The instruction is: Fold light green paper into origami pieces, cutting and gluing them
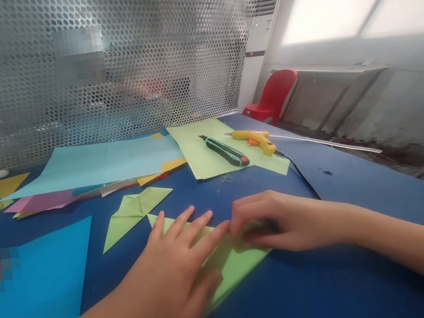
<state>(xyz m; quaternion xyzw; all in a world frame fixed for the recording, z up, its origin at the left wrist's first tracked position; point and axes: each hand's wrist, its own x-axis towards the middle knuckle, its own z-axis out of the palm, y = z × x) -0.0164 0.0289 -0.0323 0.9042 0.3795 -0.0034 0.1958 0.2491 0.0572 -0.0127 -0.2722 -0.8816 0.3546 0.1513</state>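
Note:
A folded sheet of light green paper (237, 266) lies on the blue table in front of me. My left hand (189, 259) rests on it with fingers spread. At the sheet's right part my right hand (266, 222) has its fingers curled, with thumb and fingers at the paper; the fingertips are partly hidden. Just beyond my left fingertips is a folded light green paper piece (134, 209). Farther back, a teal and black cutter knife (226, 150) lies on flat light green paper (195, 151), beside a yellow glue gun (256, 139).
Light blue paper (113, 161) covers coloured sheets at the back left. A bright blue sheet (44, 288) lies at the left. The glue gun's black cord (303, 175) runs right of my hands. Perforated metal (135, 59) borders the table; a red chair (276, 94) stands beyond.

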